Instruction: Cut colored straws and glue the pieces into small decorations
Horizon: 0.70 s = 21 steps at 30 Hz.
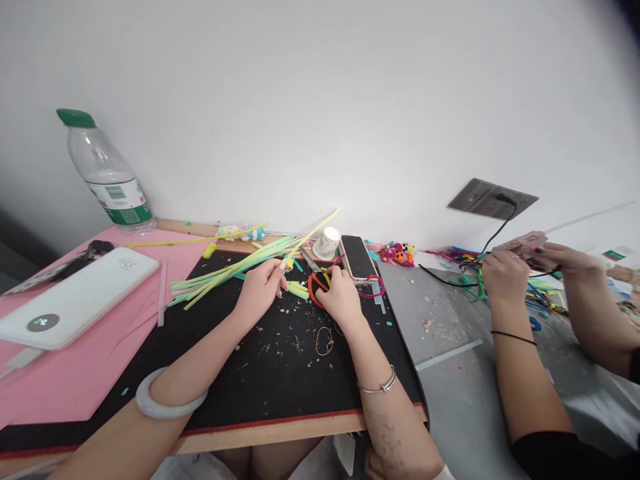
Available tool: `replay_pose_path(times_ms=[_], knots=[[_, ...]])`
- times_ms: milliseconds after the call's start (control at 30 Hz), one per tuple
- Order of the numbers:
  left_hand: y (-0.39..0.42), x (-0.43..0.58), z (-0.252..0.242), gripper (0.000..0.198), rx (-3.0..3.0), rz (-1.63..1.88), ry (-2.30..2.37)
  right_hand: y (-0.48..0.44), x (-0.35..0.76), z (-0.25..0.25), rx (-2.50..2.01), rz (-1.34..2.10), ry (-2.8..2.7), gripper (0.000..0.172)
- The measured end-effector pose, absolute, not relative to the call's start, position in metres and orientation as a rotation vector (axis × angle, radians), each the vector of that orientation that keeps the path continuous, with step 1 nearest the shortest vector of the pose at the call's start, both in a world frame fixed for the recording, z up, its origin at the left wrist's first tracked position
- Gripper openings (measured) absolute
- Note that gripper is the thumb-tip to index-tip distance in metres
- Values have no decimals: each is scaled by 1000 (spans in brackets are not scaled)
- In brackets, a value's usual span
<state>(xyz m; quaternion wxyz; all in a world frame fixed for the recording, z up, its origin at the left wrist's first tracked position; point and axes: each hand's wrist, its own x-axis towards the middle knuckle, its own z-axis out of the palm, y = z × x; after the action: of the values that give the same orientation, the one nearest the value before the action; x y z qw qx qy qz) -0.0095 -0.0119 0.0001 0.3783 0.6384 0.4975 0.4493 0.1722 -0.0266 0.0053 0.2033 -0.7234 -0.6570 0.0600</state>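
My left hand is closed in a pinch on a small yellow-green piece of fuzzy pipe cleaner. A long pale yellow pipe cleaner sticks up to the right from about the same spot; whether it joins that piece I cannot tell. My right hand is closed at the orange-handled scissors, its fingers on the handle and the blades pointing away to the left. Under and beside my left hand lies a bundle of yellow and green pipe cleaners.
On the black mat lie scraps and a rubber band. A paper cup and phone stand behind. Left are a power bank, pink sheets and a bottle. A co-worker's hands work at right.
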Motion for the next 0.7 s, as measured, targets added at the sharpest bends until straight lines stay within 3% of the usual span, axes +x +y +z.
replay_pose_path(times_ms=[100,267,500,700], knots=[[-11,-10,1,25,1609,1167,1299,-26,171,7,-2126,227,-1820,40],[-8,-11,0,25,1546,1246,1321,-26,173,9,-2235,253,-1786,24],[-2,-15,-6,24,1293,1389,1252,-24,177,8,-2050,297,-1694,18],[3,-21,-11,26,1251,1470,1250,-24,174,17,-1677,666,-1643,31]])
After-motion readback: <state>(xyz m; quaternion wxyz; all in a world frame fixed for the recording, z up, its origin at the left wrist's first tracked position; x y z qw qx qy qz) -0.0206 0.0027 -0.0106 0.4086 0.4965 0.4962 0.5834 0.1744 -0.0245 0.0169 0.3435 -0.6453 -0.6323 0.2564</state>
